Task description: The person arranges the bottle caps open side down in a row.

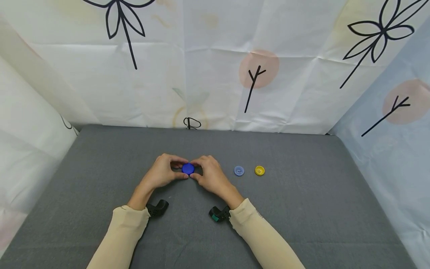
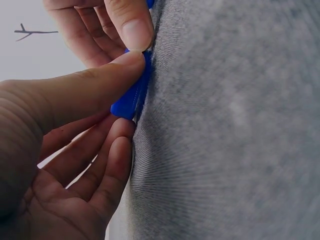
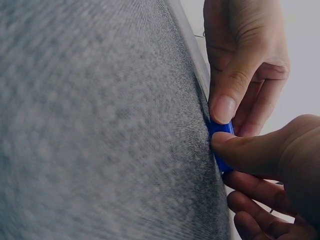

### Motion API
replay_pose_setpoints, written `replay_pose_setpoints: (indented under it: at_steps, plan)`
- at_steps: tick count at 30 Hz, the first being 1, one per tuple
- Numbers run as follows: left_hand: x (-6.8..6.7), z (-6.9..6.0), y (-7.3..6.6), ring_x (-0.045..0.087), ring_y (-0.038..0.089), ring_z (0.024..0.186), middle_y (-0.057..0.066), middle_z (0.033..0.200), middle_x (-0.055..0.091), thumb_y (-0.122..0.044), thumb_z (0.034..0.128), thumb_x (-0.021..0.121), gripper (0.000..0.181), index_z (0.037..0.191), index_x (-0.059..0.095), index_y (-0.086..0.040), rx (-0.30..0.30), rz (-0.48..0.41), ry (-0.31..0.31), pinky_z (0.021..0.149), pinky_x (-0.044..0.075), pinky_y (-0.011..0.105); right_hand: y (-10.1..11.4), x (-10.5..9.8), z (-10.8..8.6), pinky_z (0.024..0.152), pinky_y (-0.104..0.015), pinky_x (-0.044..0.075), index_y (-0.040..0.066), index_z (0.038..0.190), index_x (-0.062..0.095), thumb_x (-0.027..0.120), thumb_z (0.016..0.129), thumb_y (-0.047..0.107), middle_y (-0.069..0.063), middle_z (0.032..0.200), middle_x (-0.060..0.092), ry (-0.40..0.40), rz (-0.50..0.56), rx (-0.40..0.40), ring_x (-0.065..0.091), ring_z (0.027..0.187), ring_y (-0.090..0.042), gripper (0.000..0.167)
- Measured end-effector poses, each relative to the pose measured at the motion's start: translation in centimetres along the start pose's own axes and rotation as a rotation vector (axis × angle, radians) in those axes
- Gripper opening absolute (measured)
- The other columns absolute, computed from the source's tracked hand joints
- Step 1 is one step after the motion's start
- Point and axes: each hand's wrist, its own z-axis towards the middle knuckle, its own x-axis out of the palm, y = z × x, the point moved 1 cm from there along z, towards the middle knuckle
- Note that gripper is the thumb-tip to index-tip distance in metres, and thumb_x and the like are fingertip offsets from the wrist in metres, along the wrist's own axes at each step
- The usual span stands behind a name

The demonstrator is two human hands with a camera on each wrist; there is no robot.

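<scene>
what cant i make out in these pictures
Head: underside of the dark blue disc, hidden by its top.
Head: fine detail on the light blue disc and yellow disc, too small.
Left wrist: part of that disc, behind the left hand and right hand.
Left wrist: what the blue thing is, cut off by the top edge.

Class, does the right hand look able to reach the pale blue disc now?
Probably yes: only gray cloth separates the right hand from the pale blue disc, though that hand must first release the dark blue disc.
</scene>
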Motion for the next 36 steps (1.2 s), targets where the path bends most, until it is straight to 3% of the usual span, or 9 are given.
replay_pose_setpoints:
  at_steps: [13, 22, 30, 36]
  plan:
    - [0.0, 0.0, 0.1, 0.067, 0.023, 0.092, 0.010, 0.103, 0.072, -0.009, 0.0752, 0.091, 0.042, 0.113, 0.075, 0.000, 0.005, 0.020, 0.002, 0.083, 0.055, 0.044, 0.2, -0.1, 0.0, 0.089, -0.042, 0.049, 0.005, 0.118, 0.074, 0.084, 0.086, 0.015, -0.008, 0.112, 0.071, -0.003, -0.037, -0.001, 0.060, 0.103, -0.024, 0.035]
    - [0.2, -0.2, -1.1, 0.067, 0.026, 0.093, 0.012, 0.105, 0.072, -0.013, 0.0779, 0.090, 0.043, 0.116, 0.074, 0.001, 0.032, 0.028, -0.041, 0.083, 0.055, 0.046, -0.5, -2.6, -0.4, 0.093, -0.047, 0.046, 0.003, 0.121, 0.072, 0.084, 0.087, 0.017, -0.009, 0.113, 0.071, 0.006, 0.041, 0.009, 0.060, 0.105, -0.027, 0.039]
    - [1.9, 0.3, -3.1, 0.065, 0.027, 0.097, 0.011, 0.108, 0.072, -0.014, 0.0824, 0.087, 0.040, 0.117, 0.073, 0.000, 0.088, 0.014, -0.051, 0.084, 0.054, 0.046, -3.3, -5.2, -2.3, 0.095, -0.049, 0.046, 0.003, 0.122, 0.072, 0.084, 0.086, 0.018, -0.009, 0.114, 0.072, 0.014, 0.077, 0.054, 0.062, 0.108, -0.028, 0.041]
    - [3.4, 1.7, -4.2, 0.067, 0.024, 0.100, 0.008, 0.110, 0.073, -0.017, 0.0832, 0.086, 0.040, 0.118, 0.074, -0.002, 0.053, -0.020, -0.013, 0.087, 0.054, 0.044, -5.2, -6.7, -3.0, 0.097, -0.048, 0.050, 0.004, 0.121, 0.073, 0.086, 0.083, 0.017, -0.009, 0.116, 0.073, -0.001, 0.131, 0.124, 0.065, 0.112, -0.028, 0.043]
